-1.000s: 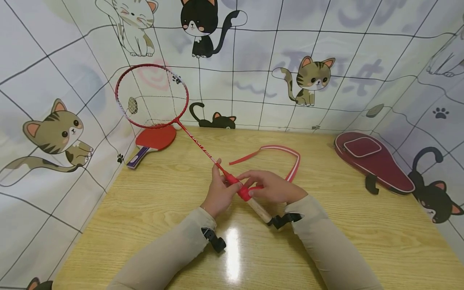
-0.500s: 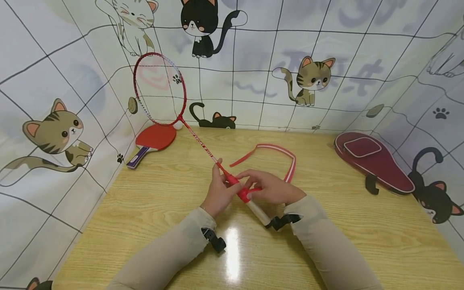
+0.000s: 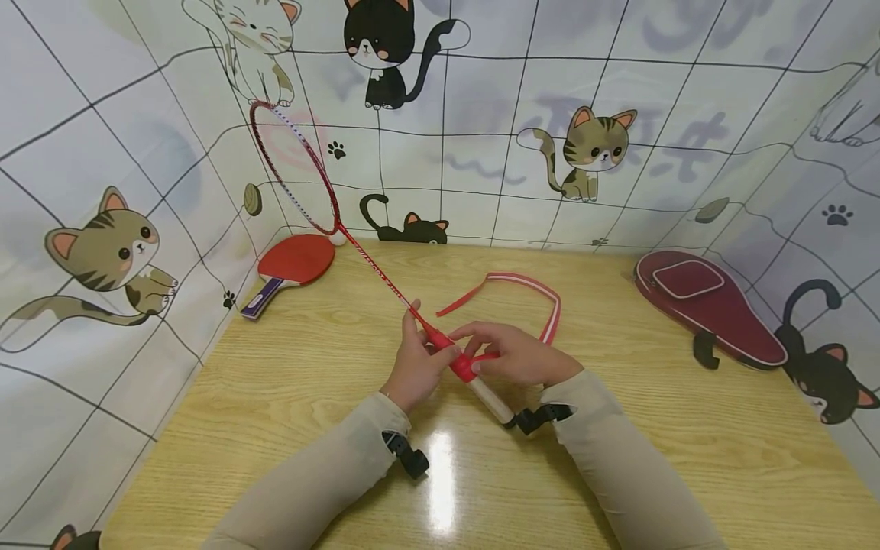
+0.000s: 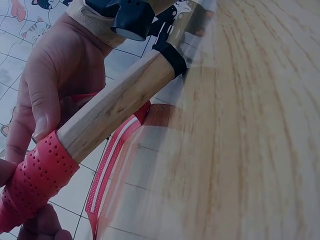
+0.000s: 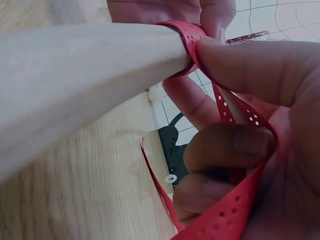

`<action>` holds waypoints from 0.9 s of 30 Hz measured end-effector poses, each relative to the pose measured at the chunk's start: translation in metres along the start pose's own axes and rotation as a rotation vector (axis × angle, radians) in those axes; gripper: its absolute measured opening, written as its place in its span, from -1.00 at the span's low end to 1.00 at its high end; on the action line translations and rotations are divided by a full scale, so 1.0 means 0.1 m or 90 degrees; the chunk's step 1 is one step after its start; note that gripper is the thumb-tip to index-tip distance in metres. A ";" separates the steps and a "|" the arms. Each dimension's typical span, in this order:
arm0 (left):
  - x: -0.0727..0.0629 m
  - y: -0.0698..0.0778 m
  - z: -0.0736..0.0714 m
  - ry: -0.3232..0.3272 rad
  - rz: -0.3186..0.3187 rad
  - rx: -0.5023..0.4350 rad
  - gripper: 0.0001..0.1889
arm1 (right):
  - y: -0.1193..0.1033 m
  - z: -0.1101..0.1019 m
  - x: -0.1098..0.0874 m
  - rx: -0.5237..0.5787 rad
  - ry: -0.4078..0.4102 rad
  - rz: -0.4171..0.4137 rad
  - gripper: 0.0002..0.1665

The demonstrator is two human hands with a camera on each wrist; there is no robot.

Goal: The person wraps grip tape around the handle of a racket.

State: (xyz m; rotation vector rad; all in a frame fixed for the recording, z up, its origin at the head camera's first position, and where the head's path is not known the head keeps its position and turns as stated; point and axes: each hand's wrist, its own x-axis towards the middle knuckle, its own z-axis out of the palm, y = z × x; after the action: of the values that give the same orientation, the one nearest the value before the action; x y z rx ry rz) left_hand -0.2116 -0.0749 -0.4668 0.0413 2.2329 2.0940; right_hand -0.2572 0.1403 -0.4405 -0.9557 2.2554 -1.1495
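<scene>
In the head view a red badminton racket [image 3: 374, 267] slants up to the left, its hoop raised and turned partly edge-on. My left hand [image 3: 415, 367] grips it at the top of the handle, thumb and fingers around the red cone. Red perforated grip tape [image 4: 42, 175] is wound over the upper handle. Below the wraps the wooden handle [image 4: 115, 105] is bare down to its black end cap. My right hand [image 3: 522, 355] pinches the tape at the lowest wrap, and the strip runs through its curled fingers [image 5: 227, 145]. The tape's white-striped tail curves across the table.
A red table tennis bat [image 3: 297, 260] lies at the back left, with a white ball [image 3: 338, 238] beside it. At the right rests a dark red racket case [image 3: 708, 305]. Cat-printed sheets [image 3: 481, 153] wall the wooden table [image 3: 619, 458] at the back and sides.
The racket has rolled about its shaft, so its hoop went from broad to narrow in view. The tape's tail has drawn slightly left. Both hands keep nearly the same place.
</scene>
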 end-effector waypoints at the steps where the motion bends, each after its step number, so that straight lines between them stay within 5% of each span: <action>1: 0.00 0.00 0.00 -0.001 0.001 -0.002 0.07 | 0.01 0.00 0.00 0.000 -0.003 0.000 -0.32; 15: 0.00 0.00 0.01 -0.005 0.005 -0.057 0.02 | -0.01 0.02 0.02 0.046 -0.034 0.009 -0.21; 27: 0.00 0.00 0.01 0.023 -0.006 0.022 0.03 | -0.01 0.02 0.01 0.009 0.007 0.010 -0.22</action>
State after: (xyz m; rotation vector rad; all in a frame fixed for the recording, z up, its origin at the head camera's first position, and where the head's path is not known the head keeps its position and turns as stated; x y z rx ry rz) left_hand -0.2113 -0.0736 -0.4670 -0.0041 2.2858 2.0674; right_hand -0.2560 0.1382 -0.4413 -0.9272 2.2559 -1.1647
